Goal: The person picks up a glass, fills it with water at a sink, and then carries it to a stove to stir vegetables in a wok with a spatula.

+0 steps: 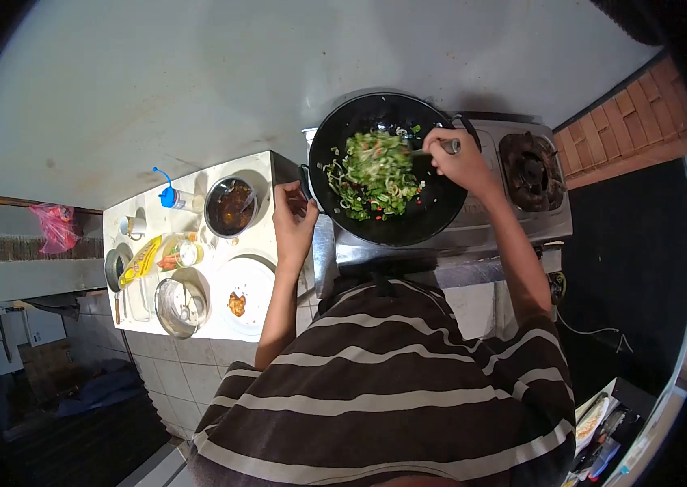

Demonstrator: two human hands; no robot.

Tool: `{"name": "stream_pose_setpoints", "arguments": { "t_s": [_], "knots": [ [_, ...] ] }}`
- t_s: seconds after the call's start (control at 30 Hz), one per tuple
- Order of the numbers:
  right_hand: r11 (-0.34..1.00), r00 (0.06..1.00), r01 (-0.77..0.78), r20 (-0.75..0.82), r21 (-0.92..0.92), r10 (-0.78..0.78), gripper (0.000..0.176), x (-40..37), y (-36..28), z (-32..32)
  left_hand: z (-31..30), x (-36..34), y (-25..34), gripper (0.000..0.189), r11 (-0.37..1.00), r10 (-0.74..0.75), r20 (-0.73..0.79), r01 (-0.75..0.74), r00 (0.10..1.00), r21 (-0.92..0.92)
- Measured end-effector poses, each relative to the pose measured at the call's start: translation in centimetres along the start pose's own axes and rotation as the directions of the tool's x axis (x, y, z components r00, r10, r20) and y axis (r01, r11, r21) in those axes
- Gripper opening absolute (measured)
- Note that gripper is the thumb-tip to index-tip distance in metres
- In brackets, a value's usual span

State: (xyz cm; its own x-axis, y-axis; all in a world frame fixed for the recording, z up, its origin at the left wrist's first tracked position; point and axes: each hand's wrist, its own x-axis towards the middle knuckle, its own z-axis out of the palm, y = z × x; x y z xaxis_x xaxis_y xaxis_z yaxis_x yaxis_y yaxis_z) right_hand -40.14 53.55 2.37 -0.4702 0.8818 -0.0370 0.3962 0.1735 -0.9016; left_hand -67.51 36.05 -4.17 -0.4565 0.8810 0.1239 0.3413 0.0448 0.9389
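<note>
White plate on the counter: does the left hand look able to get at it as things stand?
Probably yes. The left hand is at the wok handle and would likely have to come away, but the white plate lies close by, with nothing visible standing between.

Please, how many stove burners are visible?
1: the round, dark metal burner, right of the large black wok. Another may be hidden under the wok.
</note>
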Motion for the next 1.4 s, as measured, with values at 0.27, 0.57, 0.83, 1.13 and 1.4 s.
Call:
{"name": "stream_pose_setpoints", "arguments": {
  "t_s": [0.27, 0.57, 0.83, 1.13, 1.4],
  "knots": [
    [0.942, 0.954, 0.293, -0.016, -0.160, -0.300, 0.008, -5.3, -8.7, 0.1, 0.0, 0.1, -0.2, 0.038, 0.999, 0.019, -0.036, -0.020, 0.999, -0.025],
    [0.945, 0.942, 0.325, -0.101, 0.027, -0.321, 0.003, -5.4, -4.2, 5.8, 0.0, -0.1, -0.2, 0.038, 1.000, 0.009, -0.043, -0.011, 0.999, -0.025],
    [0.943, 0.933, 0.328, -0.135, -0.057, -0.333, 0.001, -7.1, -6.4, 4.0, -0.1, 0.0, -0.4, 0.038, 0.999, 0.005, -0.035, -0.007, 0.999, -0.032],
    [0.965, 0.961, 0.252, -0.100, -0.076, -0.259, 0.003, -11.7, -3.8, 5.8, 0.1, 0.1, -0.5, 0.037, 0.998, -0.006, -0.037, 0.004, 0.999, -0.062],
    [0.924, 0.875, 0.334, -0.304, -0.189, -0.378, 0.006, -9.6, -5.7, 7.0, 0.0, 0.0, -0.5, 0.038, 0.999, 0.027, -0.037, -0.028, 0.999, -0.029]
  ]
}}
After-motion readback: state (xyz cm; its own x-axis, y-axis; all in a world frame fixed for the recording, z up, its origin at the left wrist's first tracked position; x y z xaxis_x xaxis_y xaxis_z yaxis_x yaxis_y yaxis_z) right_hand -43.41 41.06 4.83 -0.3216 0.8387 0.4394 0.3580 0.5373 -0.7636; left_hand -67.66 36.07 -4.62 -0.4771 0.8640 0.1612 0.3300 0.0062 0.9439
